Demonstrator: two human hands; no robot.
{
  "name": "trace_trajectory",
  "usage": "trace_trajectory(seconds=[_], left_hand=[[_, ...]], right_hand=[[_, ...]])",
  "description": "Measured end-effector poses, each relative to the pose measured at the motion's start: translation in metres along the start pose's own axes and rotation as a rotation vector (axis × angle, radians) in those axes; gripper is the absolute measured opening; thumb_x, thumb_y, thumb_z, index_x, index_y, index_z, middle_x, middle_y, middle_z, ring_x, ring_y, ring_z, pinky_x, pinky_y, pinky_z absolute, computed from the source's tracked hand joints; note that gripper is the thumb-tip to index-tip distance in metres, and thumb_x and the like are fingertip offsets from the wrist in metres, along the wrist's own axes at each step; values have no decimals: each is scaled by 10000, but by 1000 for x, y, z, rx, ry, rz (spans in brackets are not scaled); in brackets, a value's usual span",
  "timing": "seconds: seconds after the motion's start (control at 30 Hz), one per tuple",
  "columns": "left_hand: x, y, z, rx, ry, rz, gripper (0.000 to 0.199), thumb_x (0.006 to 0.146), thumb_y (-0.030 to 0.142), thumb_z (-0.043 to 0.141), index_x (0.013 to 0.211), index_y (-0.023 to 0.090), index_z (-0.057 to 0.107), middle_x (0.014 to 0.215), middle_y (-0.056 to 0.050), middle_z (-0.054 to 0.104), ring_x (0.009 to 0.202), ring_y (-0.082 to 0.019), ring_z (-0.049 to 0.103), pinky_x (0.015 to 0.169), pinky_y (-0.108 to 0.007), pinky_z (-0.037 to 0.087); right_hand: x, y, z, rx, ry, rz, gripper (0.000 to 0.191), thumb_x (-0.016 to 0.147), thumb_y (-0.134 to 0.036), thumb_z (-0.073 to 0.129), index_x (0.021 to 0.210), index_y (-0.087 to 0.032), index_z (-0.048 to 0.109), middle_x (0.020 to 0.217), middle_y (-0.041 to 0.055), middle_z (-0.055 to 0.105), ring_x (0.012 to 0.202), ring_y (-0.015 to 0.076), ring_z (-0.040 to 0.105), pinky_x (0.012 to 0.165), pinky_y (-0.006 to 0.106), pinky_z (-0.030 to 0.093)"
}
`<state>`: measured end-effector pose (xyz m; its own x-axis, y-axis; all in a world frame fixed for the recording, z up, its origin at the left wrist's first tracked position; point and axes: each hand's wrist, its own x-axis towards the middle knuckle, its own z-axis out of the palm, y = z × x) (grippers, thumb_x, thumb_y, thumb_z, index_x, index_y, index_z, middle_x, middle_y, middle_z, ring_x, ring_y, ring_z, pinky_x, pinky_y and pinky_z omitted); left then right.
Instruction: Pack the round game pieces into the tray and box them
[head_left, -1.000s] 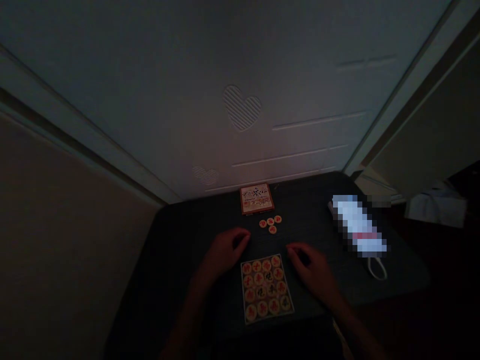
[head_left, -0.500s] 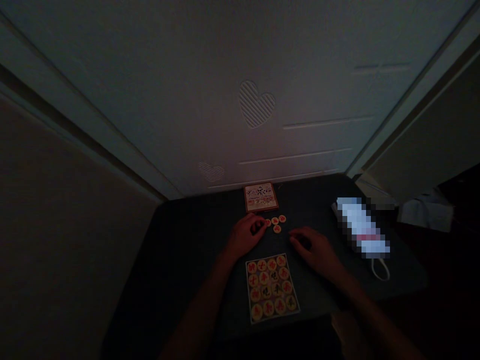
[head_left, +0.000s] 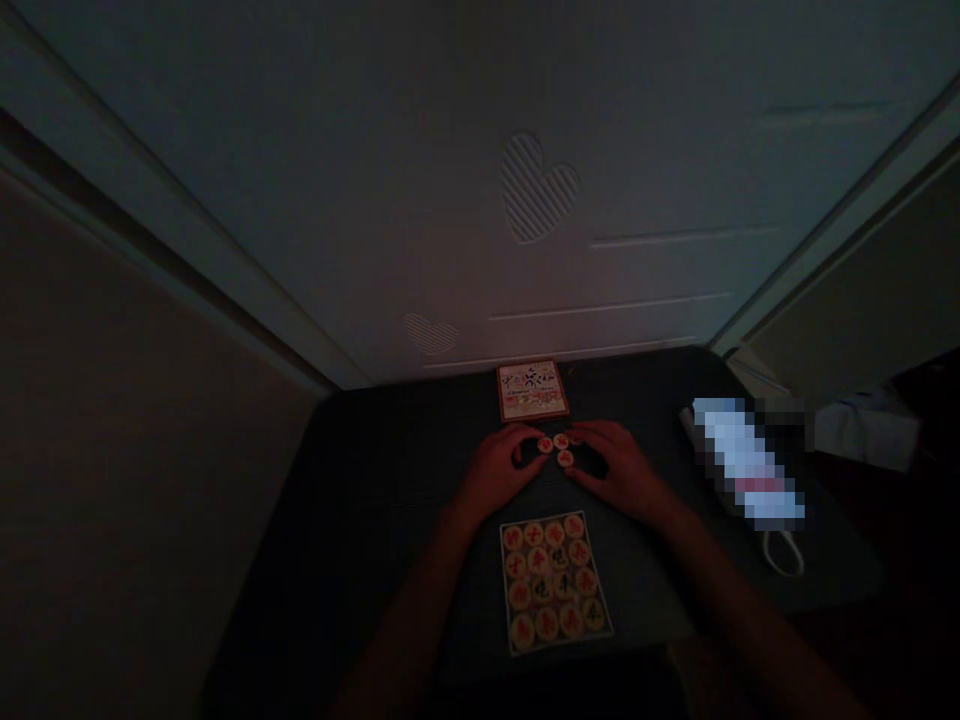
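Observation:
Several round Chinese chess pieces (head_left: 561,441) with red characters lie in a small cluster on the dark table. My left hand (head_left: 504,468) is curled with thumb and index finger round the leftmost piece (head_left: 545,444). From the other side, my right hand (head_left: 619,468) closes curved fingers about the right of the cluster, index fingertip and thumb against its edge; part of the group is hidden there. Nearer me sits a square tray (head_left: 505,600) packed with rows of pieces, most with red characters, some with black.
A printed Chinese chess box lid (head_left: 533,391) lies behind the pieces, close to the white panel (head_left: 420,200) with embossed hearts. At right is a blurred-out pale object (head_left: 746,465) with a looped strap (head_left: 784,555). Beyond the dark table (head_left: 375,460) lies a whitish bundle (head_left: 866,425).
My right hand has moved left and forward to the loose pieces. My left hand stays at the leftmost piece. One loose piece at the right is now out of sight; the view has shifted slightly.

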<state>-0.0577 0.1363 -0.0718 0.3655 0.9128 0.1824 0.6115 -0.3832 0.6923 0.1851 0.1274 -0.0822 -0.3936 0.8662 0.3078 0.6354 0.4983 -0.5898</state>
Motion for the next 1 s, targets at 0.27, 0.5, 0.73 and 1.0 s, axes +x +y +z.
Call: trace_trajectory(seconds=[0.27,0.5,0.73,1.0], left_hand=[[0,2,-2,28,-22,-23,237,912,324,650,1139,260,679,1012,0,716,749,-155,599,778,-303,501],[-1,3,-2,43,-28,12,304,873,263,702,1173,257,654,1079,-2,707,801,-157,621,820,-316,509],[0,3,-2,55,-41,68,343,893,293,707,1230,301,639,1246,1,689,1012,-202,655,940,-369,497],[-1,0,1,77,-4,51,279,932,311,660,1210,302,653,1202,6,710,839,-170,666,874,-356,533]], right_hand=[[3,5,4,10,-5,-6,413,879,-381,727,1276,-292,655,1265,74,687,1191,293,593,1018,501,464],[2,9,4,33,10,-19,316,901,-354,707,1215,-312,700,1233,64,708,1151,278,626,996,484,484],[-1,8,6,-14,46,-88,217,904,-299,703,1118,-320,738,1258,62,663,1176,278,590,1004,499,477],[-4,5,9,-63,115,-60,317,844,-308,759,1156,-306,704,1282,79,637,1217,316,544,1020,537,444]])
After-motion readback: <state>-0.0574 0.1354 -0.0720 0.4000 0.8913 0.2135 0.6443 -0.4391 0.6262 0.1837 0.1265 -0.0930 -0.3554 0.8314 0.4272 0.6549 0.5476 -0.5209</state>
